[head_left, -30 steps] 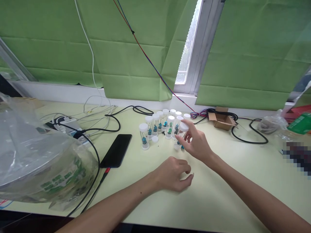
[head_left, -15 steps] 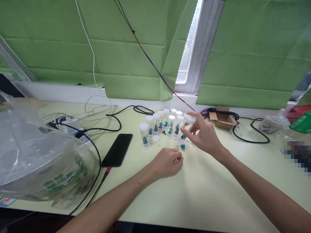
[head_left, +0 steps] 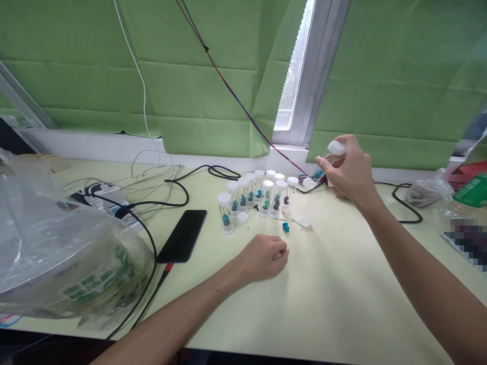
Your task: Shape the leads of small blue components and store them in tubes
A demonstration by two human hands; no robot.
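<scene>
My right hand [head_left: 348,170] is closed around a clear tube [head_left: 330,154] with white ends, lifted and tilted above the back of the table. Something blue-green shows near the tube's lower end. My left hand [head_left: 264,257] rests on the table with its fingers curled; whether anything is inside them is hidden. Beyond it stand several clear capped tubes [head_left: 225,215] in a cluster, holding blue, green and dark pieces. A loose blue piece [head_left: 285,227] lies just past my left hand, near thin wires and a white cap [head_left: 305,223]. Another white cap [head_left: 243,217] lies by the front tubes.
A black phone [head_left: 183,235] lies left of my left hand, with a cable plugged in. A big plastic-wrapped bundle [head_left: 76,253] fills the left side. Black cables [head_left: 177,195] cross the back. At far right are a bottle with a green label [head_left: 472,191] and a clear bag [head_left: 429,191].
My right hand has moved right and up, away from the cluster, carrying the tube, which is now tilted. The white cap by the wires has come into view. My left hand has barely moved.
</scene>
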